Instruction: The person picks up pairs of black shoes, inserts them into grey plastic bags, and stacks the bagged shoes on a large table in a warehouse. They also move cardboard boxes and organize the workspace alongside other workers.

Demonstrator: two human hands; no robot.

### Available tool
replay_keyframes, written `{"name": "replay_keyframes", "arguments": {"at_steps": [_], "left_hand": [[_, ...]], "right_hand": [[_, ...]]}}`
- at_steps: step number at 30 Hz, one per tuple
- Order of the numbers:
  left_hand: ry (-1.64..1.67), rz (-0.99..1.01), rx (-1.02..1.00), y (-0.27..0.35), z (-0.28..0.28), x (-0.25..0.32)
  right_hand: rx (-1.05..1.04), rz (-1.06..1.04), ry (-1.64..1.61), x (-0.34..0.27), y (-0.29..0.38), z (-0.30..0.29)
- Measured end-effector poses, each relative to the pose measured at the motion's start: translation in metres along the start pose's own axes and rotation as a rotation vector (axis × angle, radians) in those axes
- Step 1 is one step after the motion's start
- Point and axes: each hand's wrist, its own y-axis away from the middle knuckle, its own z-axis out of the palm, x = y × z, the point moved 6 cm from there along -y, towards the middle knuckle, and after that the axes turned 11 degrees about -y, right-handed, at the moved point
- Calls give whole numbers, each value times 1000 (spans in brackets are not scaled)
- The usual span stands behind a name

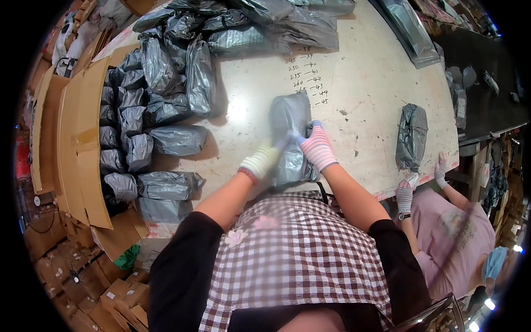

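A grey plastic-wrapped package [290, 112] lies lengthwise before me at the near edge of the white table [249, 153]. My left hand [261, 161], in a white and yellowish striped glove, is on its left side, slightly blurred. From the right, my right hand [317, 146], in a pink striped glove, grips the package at its middle, thumb on top. Left of my hands, several similar wrapped packages [171, 185] lie beside an open cardboard box [83, 137] filled with rows of them. Handwritten number pairs stand on the tabletop beyond my hands.
More grey packages [244, 39] are heaped at the table's far left. Flat grey bags [408, 33] lie at the far right. Another wrapped package [411, 137] sits at the right, near a co-worker's gloved hand [404, 197]. Cardboard boxes [124, 296] stand on the floor, lower left.
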Motion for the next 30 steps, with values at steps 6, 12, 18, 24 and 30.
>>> {"name": "replay_keyframes", "arguments": {"at_steps": [6,12,18,24,30], "left_hand": [[-59,90,-65,-27,13,-41],[44,48,-10,-38,12,-44],[-107,113,42,-17,-4,-11],[-157,67,-51,-53,0,-60],[-120,100,18,-18,-1,-30]], "right_hand": [[-372,-67,-87,4,-8,-3],[-369,-106,-179,28,-20,3],[-282,-61,-327,9,-1,-1],[-131,-106,85,-27,38,14],[-270,-157,-110,3,11,10]]}}
